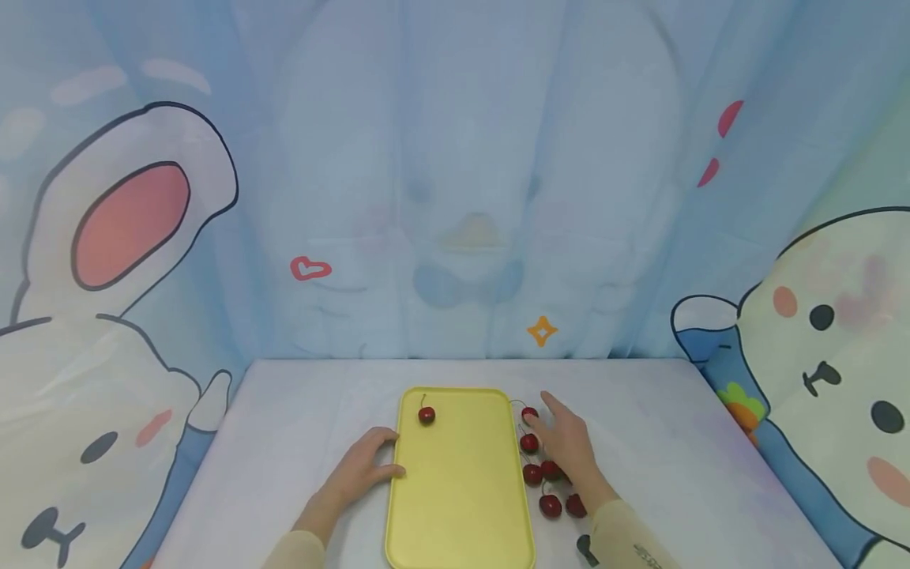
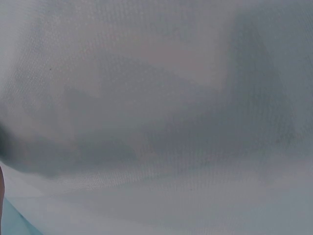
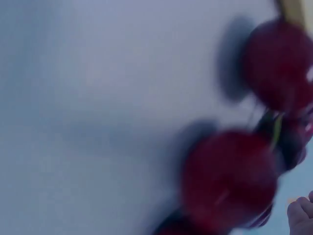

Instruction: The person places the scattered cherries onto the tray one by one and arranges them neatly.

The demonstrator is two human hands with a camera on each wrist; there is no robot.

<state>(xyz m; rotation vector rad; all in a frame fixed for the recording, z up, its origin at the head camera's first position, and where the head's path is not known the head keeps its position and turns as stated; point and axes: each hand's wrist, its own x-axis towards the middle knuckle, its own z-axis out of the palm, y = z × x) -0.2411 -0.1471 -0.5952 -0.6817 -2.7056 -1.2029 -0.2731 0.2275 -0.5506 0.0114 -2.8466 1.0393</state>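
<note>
Possibly, a brush from the right hand [image 1: 569,446] — fingers spread, the thumb over the farthest loose cherry — could set the cherries [image 1: 550,506] beside the yellow tray [image 1: 462,490] rolling. One cherry [image 1: 426,416] lies near its far left corner; the left hand's [image 1: 362,468] parted thumb and finger touch its left edge, and a push might shift it. Pale table [image 1: 640,442], blue cartoon curtain [image 1: 462,118] behind.

Nothing legible, dark marking [image 1: 646,556] on right sleeve [image 1: 617,536] too small to read
</note>
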